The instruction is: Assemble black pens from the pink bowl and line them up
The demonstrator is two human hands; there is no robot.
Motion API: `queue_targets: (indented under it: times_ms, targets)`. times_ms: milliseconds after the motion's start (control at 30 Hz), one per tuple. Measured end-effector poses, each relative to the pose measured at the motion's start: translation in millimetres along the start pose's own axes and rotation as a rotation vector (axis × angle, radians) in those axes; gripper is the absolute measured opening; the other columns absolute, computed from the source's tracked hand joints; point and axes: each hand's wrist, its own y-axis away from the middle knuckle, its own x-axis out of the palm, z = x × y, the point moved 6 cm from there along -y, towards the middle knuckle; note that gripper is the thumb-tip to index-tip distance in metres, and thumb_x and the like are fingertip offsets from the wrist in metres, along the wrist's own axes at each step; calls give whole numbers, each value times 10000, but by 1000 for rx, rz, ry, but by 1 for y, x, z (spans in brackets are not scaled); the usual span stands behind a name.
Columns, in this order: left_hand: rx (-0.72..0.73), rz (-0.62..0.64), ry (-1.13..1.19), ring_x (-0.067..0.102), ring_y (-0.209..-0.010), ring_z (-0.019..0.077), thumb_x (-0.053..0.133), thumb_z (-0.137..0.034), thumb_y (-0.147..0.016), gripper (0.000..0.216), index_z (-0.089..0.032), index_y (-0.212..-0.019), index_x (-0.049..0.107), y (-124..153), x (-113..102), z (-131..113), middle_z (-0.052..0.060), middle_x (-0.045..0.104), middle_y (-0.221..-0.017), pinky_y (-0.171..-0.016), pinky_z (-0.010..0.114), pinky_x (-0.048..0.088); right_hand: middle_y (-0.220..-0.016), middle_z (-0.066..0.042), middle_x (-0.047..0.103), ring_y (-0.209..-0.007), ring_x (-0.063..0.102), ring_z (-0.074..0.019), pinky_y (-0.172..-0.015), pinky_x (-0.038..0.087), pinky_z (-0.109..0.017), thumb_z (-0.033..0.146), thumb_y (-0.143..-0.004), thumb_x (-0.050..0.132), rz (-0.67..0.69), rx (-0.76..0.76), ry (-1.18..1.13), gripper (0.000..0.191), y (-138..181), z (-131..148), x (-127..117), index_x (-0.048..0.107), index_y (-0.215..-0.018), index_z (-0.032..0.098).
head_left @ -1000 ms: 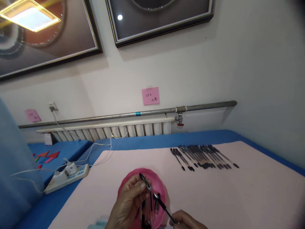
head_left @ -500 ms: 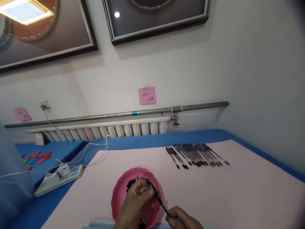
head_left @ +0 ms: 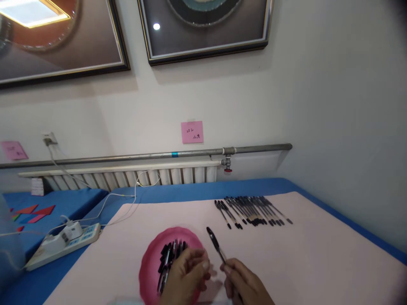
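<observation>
My right hand (head_left: 244, 283) grips a black pen (head_left: 216, 243) with a clear barrel by its lower part. The pen tilts up to the left, its capped end foremost, over the paper beside the bowl. Loosely curled, my left hand (head_left: 186, 277) is over the right part of the pink scalloped bowl (head_left: 145, 264), apart from the pen, with nothing visible between thumb and fingers. Several black pen parts (head_left: 168, 256), caps and clear pieces among them, lie in the bowl, partly hidden by that hand. Farther back, a row of assembled black pens (head_left: 251, 209) lies on the pink paper.
Pale pink paper (head_left: 318, 250) covers much of the blue table (head_left: 254, 185). A white power strip (head_left: 76, 243) with plugs and cables sits at left, near coloured flat pieces (head_left: 40, 212). A radiator (head_left: 171, 175) and pipe (head_left: 200, 152) run along the wall behind.
My left hand has let go of the pen's capped end. The pen has moved right, away from the bowl, in my right hand. The view has shifted slightly, and more bowl contents show.
</observation>
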Motion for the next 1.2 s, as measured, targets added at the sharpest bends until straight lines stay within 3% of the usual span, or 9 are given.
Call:
queue_targets:
  times_ms: [133,267,433,567,733,933,1067,1200]
  targets:
    - [42,-82,4,583,-590,129,769,-424,-549,427,-139,-839,638,-2,-12,-4,57,664,-707,-558,234,416,-740,-27,602,-645,583,-173,-613,439,-269,410,-856,380,-250,-98,314,378,-17,-2,-37,522,-1093,153]
    - [63,-109,-33,587,-605,135,742,-415,-583,379,-158,-845,645,1,-19,-13,33,669,-701,-564,233,426,-978,-119,625,-948,576,-241,-819,431,-310,231,-804,462,-266,-255,659,259,-20,3,-44,612,-997,146]
    - [71,-157,-64,604,-642,153,714,-392,-604,363,-167,-881,644,1,-38,-29,16,674,-722,-567,240,447,-921,-97,635,-903,591,-222,-785,443,-284,84,-763,444,-246,-282,813,288,-18,-6,-41,631,-965,169]
    - [112,-205,-21,601,-614,140,704,-347,-621,351,-150,-904,634,-3,-59,-38,30,678,-730,-543,234,449,-917,-91,640,-858,612,-200,-733,448,-251,66,-805,405,-281,-302,934,296,-25,-8,-42,616,-990,162]
    - [152,-266,48,603,-603,139,713,-289,-619,315,-148,-887,625,-2,-80,-49,35,672,-723,-539,239,460,-854,-78,637,-743,626,-189,-626,422,-245,99,-858,370,-365,-314,1051,244,-54,-1,-40,601,-902,166]
    - [220,-425,-35,602,-623,145,671,-312,-628,319,-146,-893,611,3,-105,-62,40,659,-759,-567,258,472,-831,-48,631,-740,605,-178,-596,372,-243,152,-867,397,-406,-310,1106,174,-90,10,-38,543,-790,208]
    - [252,-436,-268,603,-644,152,548,-375,-708,325,-143,-934,574,2,-110,-68,65,656,-814,-596,277,478,-805,-54,619,-723,586,-191,-578,354,-264,189,-867,390,-431,-287,1080,175,-105,14,-45,509,-741,212]
    - [211,-403,-604,583,-611,142,413,-324,-778,241,-163,-881,560,0,-107,-67,34,633,-741,-577,258,449,-800,-81,594,-731,571,-212,-565,343,-282,229,-870,360,-427,-271,1030,206,-110,18,-50,464,-692,214]
